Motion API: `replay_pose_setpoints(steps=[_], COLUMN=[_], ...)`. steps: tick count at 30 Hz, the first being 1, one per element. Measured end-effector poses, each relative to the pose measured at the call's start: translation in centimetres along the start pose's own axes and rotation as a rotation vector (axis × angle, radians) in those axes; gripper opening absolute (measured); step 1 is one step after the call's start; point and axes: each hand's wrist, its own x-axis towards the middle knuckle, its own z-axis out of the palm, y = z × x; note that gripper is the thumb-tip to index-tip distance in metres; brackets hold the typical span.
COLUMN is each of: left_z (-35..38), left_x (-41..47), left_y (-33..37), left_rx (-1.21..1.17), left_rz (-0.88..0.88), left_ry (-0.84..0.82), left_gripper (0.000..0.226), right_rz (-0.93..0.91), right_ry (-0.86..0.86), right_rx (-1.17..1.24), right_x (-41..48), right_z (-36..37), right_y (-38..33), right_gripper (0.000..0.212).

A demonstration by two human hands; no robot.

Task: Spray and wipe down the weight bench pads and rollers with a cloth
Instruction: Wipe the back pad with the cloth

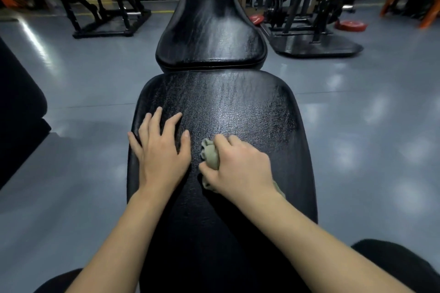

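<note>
A long black back pad [238, 107] of the weight bench runs away from me, its surface shiny. Beyond it lies the smaller black seat pad [210, 33]. My left hand [162, 150] rests flat on the left side of the back pad with fingers spread. My right hand [240, 166] grips a bunched beige cloth [210, 153] and presses it on the pad just right of my left hand. Part of the cloth sticks out under my right wrist. No spray bottle is in view.
Grey glossy floor [357, 126] surrounds the bench. A black rack with orange parts [102, 2] stands at the far left, another machine base [316, 45] at the far right with red weight plates [351, 25]. A dark pad [19, 102] sits at the left edge.
</note>
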Motion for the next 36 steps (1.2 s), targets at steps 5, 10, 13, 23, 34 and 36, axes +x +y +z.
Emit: replay_pose_setpoints(steps=[5, 10, 13, 23, 34, 36], left_z=[-0.4, 0.8, 1.4, 1.4, 1.1, 1.1], left_x=[0.2, -0.2, -0.5, -0.4, -0.7, -0.9], left_y=[0.5, 1.9, 1.7, 1.6, 0.9, 0.9], left_rx=[-0.032, 0.004, 0.060, 0.099, 0.105, 0.097], left_rz=[-0.077, -0.091, -0.053, -0.023, 0.006, 0.013], left_ry=[0.010, -0.001, -0.005, 0.016, -0.008, -0.004], left_gripper=[0.041, 0.049, 0.056, 0.064, 0.057, 0.054], right_rz=[0.240, 0.508, 0.419, 0.115, 0.252, 0.140], right_ry=[-0.059, -0.013, 0.032, 0.001, 0.136, 0.097], right_rx=[-0.037, -0.105, -0.127, 0.045, -0.016, -0.017], right_x=[0.2, 1.0, 0.8, 0.3, -0.1, -1.0], right_z=[-3.0, -4.0, -3.3, -1.7, -1.7, -1.1], right_y=[7.6, 13.8, 12.1, 7.4, 8.7, 7.5], right_gripper=[0.036, 0.037, 0.038, 0.036, 0.036, 0.038])
